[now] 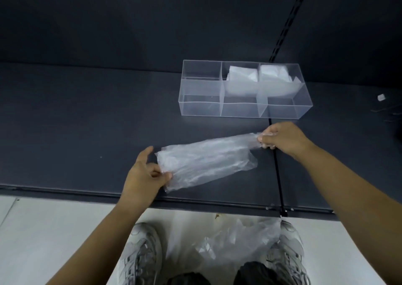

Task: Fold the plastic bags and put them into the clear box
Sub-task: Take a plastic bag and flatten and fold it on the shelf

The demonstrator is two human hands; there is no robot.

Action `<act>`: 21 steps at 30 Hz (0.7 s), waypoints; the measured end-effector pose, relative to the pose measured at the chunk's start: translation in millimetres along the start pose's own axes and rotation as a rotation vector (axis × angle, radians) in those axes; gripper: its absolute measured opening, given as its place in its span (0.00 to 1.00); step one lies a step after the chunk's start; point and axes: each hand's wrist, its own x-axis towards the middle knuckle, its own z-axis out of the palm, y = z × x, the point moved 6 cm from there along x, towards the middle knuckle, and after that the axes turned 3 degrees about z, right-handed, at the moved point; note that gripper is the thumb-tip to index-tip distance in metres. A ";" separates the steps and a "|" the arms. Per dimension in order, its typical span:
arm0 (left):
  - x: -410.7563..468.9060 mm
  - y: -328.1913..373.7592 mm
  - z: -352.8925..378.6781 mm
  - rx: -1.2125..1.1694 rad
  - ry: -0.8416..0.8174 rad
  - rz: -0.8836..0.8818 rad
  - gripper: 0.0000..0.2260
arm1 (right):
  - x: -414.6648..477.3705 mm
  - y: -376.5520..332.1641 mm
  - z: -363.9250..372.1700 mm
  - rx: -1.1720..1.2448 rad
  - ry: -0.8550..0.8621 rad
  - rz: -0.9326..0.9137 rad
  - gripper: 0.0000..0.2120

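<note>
Left hand [144,176] and right hand [281,140] each pinch an end of the plastic bag [206,160]. Limp, slippery film: corners probably hold best.

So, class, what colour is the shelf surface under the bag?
Dark grey-blue shelf, clearest in the head view.

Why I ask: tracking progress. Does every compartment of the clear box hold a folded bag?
No, folded bags sit only in the middle and right rear compartments of the clear box.
</note>
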 end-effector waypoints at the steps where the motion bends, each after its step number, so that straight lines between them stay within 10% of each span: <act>1: -2.2 1.2 -1.9 0.086 0.027 0.027 0.33 | 0.1 -1.1 -1.4 -0.044 0.009 0.005 0.04; 4: -13.6 10.2 -10.3 0.235 0.173 0.095 0.36 | -1.2 -2.5 -4.8 -0.158 0.045 0.002 0.05; 7: -33.2 45.1 -8.7 0.432 0.456 0.503 0.17 | -5.1 -0.6 -6.1 -0.168 0.130 0.002 0.15; 10: -39.0 61.6 30.4 0.569 0.291 0.791 0.13 | -8.8 2.2 -5.9 -0.150 0.211 0.016 0.20; 13: -18.8 38.8 61.3 0.757 -0.022 0.598 0.24 | -9.6 4.7 -4.0 -0.144 0.212 0.025 0.12; 21: -2.2 24.3 71.7 1.006 -0.113 0.540 0.42 | -13.2 18.6 -22.7 0.244 0.286 0.092 0.10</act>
